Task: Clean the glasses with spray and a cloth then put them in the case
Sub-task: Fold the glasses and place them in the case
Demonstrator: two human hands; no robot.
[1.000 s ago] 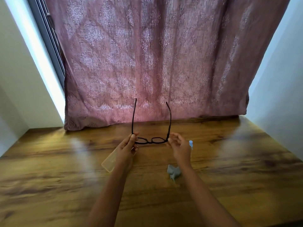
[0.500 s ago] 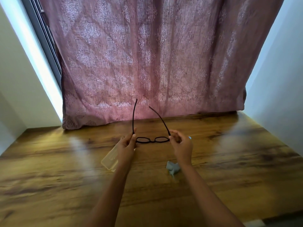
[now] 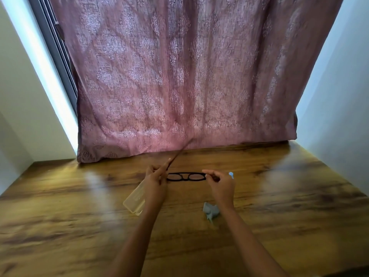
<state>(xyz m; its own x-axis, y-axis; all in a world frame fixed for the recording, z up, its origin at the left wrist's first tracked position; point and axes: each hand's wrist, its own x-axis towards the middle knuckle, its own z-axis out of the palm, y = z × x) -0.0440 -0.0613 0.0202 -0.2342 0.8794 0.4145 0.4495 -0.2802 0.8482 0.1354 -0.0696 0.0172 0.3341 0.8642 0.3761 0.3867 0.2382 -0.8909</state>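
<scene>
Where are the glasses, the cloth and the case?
glasses (image 3: 186,176), head view, bridge of the black frame.
cloth (image 3: 210,211), head view, middle of the crumpled grey fabric.
case (image 3: 134,200), head view, clear lid beside the left wrist.

The case (image 3: 134,200) is partly hidden behind the left hand (image 3: 154,181); only the tip of the spray bottle (image 3: 231,174) is seen past the right hand (image 3: 221,185); one temple of the glasses (image 3: 186,176) is motion-blurred

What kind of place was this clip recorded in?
Probably a room in a home: a wooden table set in a nook between pale walls, with a patterned pink curtain over a window. Both hands hold glasses above it.
</scene>
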